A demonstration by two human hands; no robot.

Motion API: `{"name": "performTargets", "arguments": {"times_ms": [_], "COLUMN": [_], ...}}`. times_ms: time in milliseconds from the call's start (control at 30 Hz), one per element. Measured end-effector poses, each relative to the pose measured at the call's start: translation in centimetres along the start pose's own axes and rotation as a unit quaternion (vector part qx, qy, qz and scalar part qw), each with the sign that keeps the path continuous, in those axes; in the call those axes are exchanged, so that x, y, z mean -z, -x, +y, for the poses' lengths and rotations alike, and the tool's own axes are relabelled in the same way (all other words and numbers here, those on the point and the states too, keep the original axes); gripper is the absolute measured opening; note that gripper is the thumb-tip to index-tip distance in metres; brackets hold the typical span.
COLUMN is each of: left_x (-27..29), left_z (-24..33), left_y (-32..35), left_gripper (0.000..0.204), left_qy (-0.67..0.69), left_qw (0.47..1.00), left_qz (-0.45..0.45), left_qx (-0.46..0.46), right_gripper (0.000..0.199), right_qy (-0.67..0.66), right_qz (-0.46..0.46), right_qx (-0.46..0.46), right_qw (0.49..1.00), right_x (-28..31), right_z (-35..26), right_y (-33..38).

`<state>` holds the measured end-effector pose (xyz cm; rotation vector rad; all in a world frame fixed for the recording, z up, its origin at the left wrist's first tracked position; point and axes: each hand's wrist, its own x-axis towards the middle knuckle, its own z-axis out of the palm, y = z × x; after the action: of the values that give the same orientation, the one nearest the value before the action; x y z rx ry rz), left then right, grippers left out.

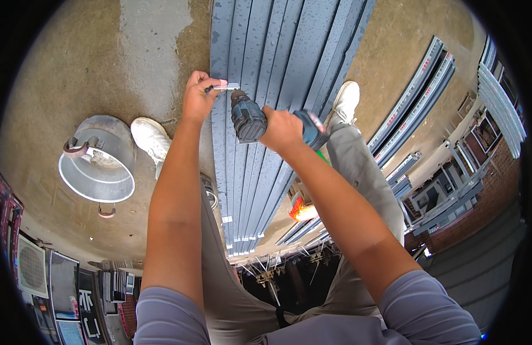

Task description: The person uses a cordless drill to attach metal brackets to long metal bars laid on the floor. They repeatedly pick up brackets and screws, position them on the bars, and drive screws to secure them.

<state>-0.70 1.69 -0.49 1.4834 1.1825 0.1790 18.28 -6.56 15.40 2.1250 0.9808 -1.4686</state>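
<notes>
Between the two forearms, just above the person's knees, a bundle of long grey metal profiles (277,86) runs away from the body toward the top of the view, and both hands work over its near-left strips. The right hand (283,129) is wrapped tight around the grip of a dark blue-grey cordless drill (251,118), fingers closed about it, with the drill's nose aimed toward the left edge of the bundle. The left hand (198,95) sits just beside that nose, thumb and fingertips pinching a small pale metal bracket (226,87) against the outermost profile; the drill tip appears to meet the bracket, though the contact itself is too small to tell for sure. The profiles are slim, ribbed, matte grey, speckled with droplets or dust, and lie side by side, their near ends cut square above the lap. One pale shoe (151,138) rests on the concrete floor (76,75) left of the bundle, the other shoe (346,100) to its right. Farther left on the floor lies a grey metal bucket (99,158), tipped toward the camera, with rusty handle lugs; its inside shows only bare, scuffed metal. Well off to the right, more long profiles (415,109) lie stacked.
</notes>
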Motion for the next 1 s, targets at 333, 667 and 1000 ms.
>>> {"name": "performTargets", "arguments": {"times_ms": [333, 667, 1000], "left_x": [0.0, -0.2, -1.4], "left_z": [0.4, 1.9, 3.5], "left_y": [0.2, -0.1, 2.5], "left_gripper": [0.023, 0.023, 0.018], "left_qy": [-0.009, -0.037, -0.136], "left_qw": [1.0, 0.999, 0.975], "left_qz": [0.01, 0.032, 0.175], "left_qx": [-0.001, 0.018, 0.008], "right_gripper": [0.03, 0.036, 0.039], "right_qy": [0.002, 0.049, 0.093], "right_qz": [-0.005, 0.005, 0.036], "right_qx": [-0.004, 0.035, 0.197], "right_qw": [1.0, 0.998, 0.975], "right_x": [0.4, 0.6, 4.3], "right_z": [-0.1, 0.3, 4.1], "right_y": [-0.1, 0.0, 7.5]}}
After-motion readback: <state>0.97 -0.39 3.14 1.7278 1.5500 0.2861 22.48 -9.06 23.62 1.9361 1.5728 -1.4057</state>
